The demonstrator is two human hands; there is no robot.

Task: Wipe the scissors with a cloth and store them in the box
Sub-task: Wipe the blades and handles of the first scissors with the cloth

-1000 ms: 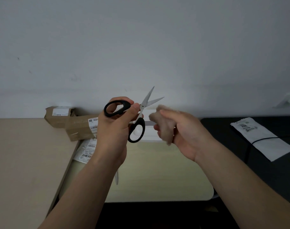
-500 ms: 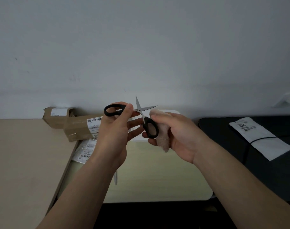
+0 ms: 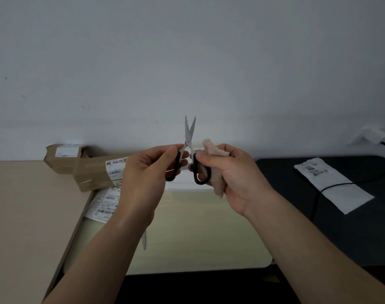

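Scissors (image 3: 189, 132) stand upright above the desk (image 3: 198, 238), blades slightly parted, left hand (image 3: 147, 174) gripping one black handle, right hand (image 3: 233, 172) pinching the other along with a beige cloth (image 3: 211, 148).

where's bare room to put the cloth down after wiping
The cloth fits on the pale middle surface in front of the white box, right of the labelled bags, or on the tan table in front of the cardboard boxes. Crowded: the black table around the white mailer and cable.
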